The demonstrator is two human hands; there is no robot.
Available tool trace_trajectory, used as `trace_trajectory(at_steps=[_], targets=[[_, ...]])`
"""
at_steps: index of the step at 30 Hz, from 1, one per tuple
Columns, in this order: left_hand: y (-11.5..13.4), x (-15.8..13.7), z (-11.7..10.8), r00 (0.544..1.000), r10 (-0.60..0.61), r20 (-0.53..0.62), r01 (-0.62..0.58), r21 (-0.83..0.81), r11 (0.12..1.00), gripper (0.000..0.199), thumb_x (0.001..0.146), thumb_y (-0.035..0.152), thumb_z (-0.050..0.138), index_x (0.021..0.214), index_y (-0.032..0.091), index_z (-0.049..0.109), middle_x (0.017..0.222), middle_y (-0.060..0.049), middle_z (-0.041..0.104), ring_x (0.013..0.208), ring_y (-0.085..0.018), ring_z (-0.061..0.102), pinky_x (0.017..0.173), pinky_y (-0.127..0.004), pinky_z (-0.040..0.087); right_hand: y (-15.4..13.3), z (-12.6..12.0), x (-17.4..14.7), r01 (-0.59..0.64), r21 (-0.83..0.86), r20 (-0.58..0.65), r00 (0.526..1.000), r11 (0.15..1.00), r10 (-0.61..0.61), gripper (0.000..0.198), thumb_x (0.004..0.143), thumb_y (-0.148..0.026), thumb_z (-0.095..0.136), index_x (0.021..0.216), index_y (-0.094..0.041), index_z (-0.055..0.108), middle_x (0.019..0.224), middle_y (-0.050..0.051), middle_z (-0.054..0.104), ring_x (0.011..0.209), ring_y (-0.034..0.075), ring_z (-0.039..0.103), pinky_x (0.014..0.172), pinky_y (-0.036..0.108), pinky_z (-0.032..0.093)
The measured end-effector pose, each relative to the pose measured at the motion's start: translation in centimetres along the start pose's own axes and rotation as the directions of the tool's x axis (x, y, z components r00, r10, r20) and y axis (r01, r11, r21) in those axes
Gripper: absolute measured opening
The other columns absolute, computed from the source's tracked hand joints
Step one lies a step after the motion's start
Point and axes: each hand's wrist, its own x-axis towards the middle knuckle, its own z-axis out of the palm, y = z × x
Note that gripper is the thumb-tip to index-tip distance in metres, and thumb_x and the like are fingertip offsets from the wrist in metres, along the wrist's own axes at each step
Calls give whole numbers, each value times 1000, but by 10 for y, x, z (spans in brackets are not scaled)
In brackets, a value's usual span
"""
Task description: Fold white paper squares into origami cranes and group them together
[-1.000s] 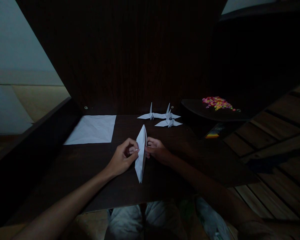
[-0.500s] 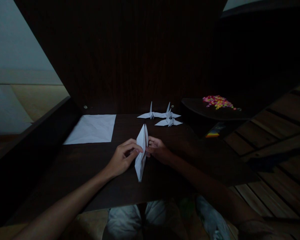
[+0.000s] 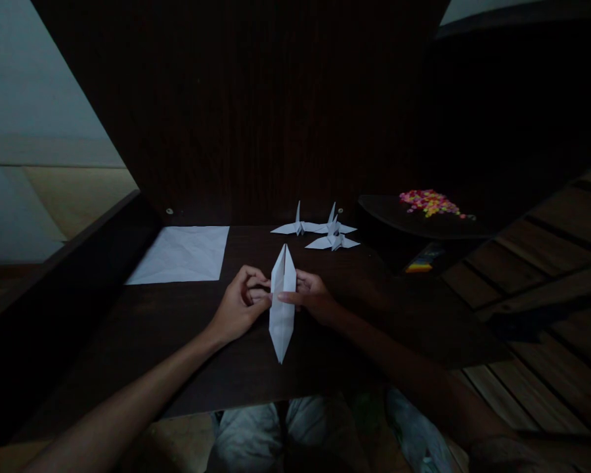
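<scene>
A long white folded paper [image 3: 282,325], pointed at both ends with a slit down its far half, is held upright lengthwise before me, above the dark table. My right hand [image 3: 312,297] grips its right edge, the thumb lying flat across the front and the fingers behind. On the other side my left hand [image 3: 243,299] pinches the left edge between thumb and curled fingers. Beyond the paper stand several white origami cranes [image 3: 335,242], close together with wings spread. To the left lies a flat, creased white paper sheet [image 3: 182,255].
The dark wooden tabletop [image 3: 177,355] ends near my knees. A raised side board [image 3: 79,256] borders its left, and a tall panel [image 3: 256,112] closes the back. Small colourful pieces [image 3: 431,202] lie heaped on a rounded shelf [image 3: 389,213] at right.
The folded paper has turned from nearly edge-on to show its broad face. My right thumb has come across its front, and my left thumb has drawn back to the left edge.
</scene>
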Motion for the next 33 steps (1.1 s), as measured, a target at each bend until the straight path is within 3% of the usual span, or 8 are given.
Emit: trace_trajectory(at_steps=[6,12,17,20,28,33], targets=[[3,3,0,998,-64,-4,64,40,997,42,72,34,72,104,16,54,66,3,63,60,-12,61,59,-23,49,1,1,-1,-39,-30,-5,999,999,39,42,52,-26,82,89,-13,65,72,0,65,51,8,52,38,17,34],[1,6,-1,992,-119,35,112,150,982,28,69,38,74,72,13,63,65,-2,65,59,-13,59,57,-23,44,-4,7,-5,-20,-36,27,999,999,21,36,52,-24,82,82,-13,66,73,1,68,62,13,61,55,24,47],[5,6,-3,996,-91,17,88,133,987,28,69,37,74,62,14,60,58,2,60,54,-10,53,52,-20,40,-1,5,-5,41,-180,8,999,983,-40,22,68,-33,73,72,-14,63,55,-4,56,43,6,45,40,18,33],[7,6,-2,996,-87,15,84,131,988,27,69,37,73,61,14,59,59,2,60,55,-10,53,53,-20,40,1,3,-5,67,-243,-7,997,968,-71,28,74,-40,67,65,-15,56,47,-6,47,39,5,39,37,18,28],[-1,7,-1,994,-103,-45,109,158,982,30,70,42,72,65,13,64,61,0,62,57,-12,56,55,-22,42,-4,4,-6,84,-283,17,996,955,-83,38,62,-42,75,55,-17,47,47,-7,44,42,5,38,40,18,26],[0,6,-1,996,-85,-30,88,146,985,30,72,41,70,63,13,65,58,2,60,53,-10,51,52,-20,38,-1,4,-5,107,-286,17,994,952,-107,39,62,-42,76,55,-17,46,48,-7,44,43,5,39,41,19,26]])
